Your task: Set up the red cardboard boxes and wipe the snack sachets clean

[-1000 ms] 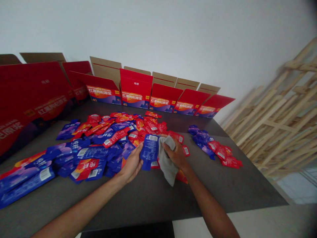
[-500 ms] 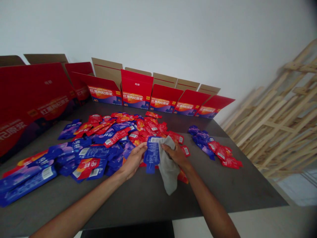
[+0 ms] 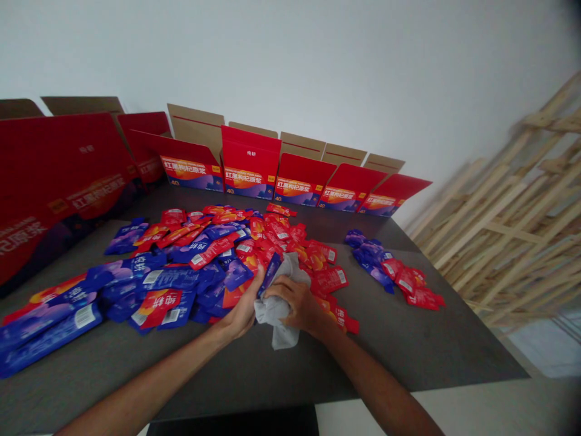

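Observation:
Over the front of the pile, my left hand (image 3: pixel 247 306) is closed on a blue drink pouch (image 3: pixel 271 270), which is tilted and mostly covered. My right hand (image 3: pixel 295 301) grips a grey cloth (image 3: pixel 279 330) and presses it around the pouch's face and lower end. Behind both hands lies a heap of red pouches (image 3: pixel 276 229) mixed with blue pouches (image 3: pixel 211 287). Part of the cloth hangs below my right fingers. The pouch's lower part is hidden under the cloth.
Open red boxes (image 3: pixel 252 163) stand in a row along the back of the dark table (image 3: pixel 408 351). A large red box (image 3: pixel 59 188) stands at the left. A small group of blue and red pouches (image 3: pixel 408 281) lies at the right. Wooden frames (image 3: pixel 512 224) lean beyond the table.
My right hand has moved left and down, bringing the cloth over the pouch. The pouch has turned from facing me to a tilted, nearly edge-on position in my left hand.

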Demonstrator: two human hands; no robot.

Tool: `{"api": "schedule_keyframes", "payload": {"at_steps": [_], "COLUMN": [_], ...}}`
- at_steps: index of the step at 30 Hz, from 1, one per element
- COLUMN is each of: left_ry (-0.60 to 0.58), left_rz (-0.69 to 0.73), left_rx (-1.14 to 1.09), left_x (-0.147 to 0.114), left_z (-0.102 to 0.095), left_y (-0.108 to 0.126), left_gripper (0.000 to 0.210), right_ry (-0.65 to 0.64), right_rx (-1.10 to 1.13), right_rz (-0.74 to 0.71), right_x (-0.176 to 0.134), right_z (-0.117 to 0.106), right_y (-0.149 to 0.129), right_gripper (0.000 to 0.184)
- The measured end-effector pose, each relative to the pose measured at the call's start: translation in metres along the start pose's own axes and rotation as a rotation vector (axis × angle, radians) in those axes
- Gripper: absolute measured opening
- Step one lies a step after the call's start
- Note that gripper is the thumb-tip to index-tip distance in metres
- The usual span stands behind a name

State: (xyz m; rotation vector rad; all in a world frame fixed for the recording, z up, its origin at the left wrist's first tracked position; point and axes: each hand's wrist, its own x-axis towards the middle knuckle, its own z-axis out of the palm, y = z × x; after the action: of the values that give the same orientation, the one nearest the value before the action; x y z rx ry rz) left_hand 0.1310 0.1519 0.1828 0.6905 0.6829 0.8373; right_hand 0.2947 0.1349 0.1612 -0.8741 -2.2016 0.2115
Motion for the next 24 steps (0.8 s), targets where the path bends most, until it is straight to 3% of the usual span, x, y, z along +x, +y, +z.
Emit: {"api": "schedule_keyframes", "payload": {"at_steps": [3, 9, 12, 15, 20, 22, 24], "left_ry": [-0.031, -0.045, -0.006, 0.085, 0.155, 0.159, 0.153], "left_rz": [0.039, 0.054, 0.071, 0.117, 0.229, 0.233, 0.227], "left_rx": [0.008, 0.093, 0.178, 0.177, 0.124, 0.123, 0.124], "left_x": [0.004, 0.007, 0.008, 0.010, 0.016, 0.016, 0.016], "left_z": [-0.002, -0.011, -0.017, -0.019, -0.017, -0.017, -0.018], "left_y": [-0.004, -0.010, -0.011, -0.009, 0.000, 0.002, 0.002], "left_gripper": [0.045, 0.033, 0.035, 0.045, 0.053, 0.054, 0.052], "right_ry": [-0.019, 0.338, 0.415, 0.296, -0.116, -0.172, -0.141], "right_rx": [-0.086, -0.123, -0.127, -0.128, -0.177, -0.210, -0.224], "right_rz": [0.002, 0.179, 0.262, 0.233, -0.001, -0.076, -0.079], "right_x": [-0.001, 0.003, 0.003, 0.002, -0.001, -0.002, -0.002], "right_z": [-0.006, -0.019, -0.023, -0.021, -0.010, -0.007, -0.008], "right_y": [0.002, 0.003, 0.006, 0.008, 0.005, 0.004, 0.003], "right_gripper": [0.042, 0.045, 0.044, 0.047, 0.050, 0.047, 0.046]}}
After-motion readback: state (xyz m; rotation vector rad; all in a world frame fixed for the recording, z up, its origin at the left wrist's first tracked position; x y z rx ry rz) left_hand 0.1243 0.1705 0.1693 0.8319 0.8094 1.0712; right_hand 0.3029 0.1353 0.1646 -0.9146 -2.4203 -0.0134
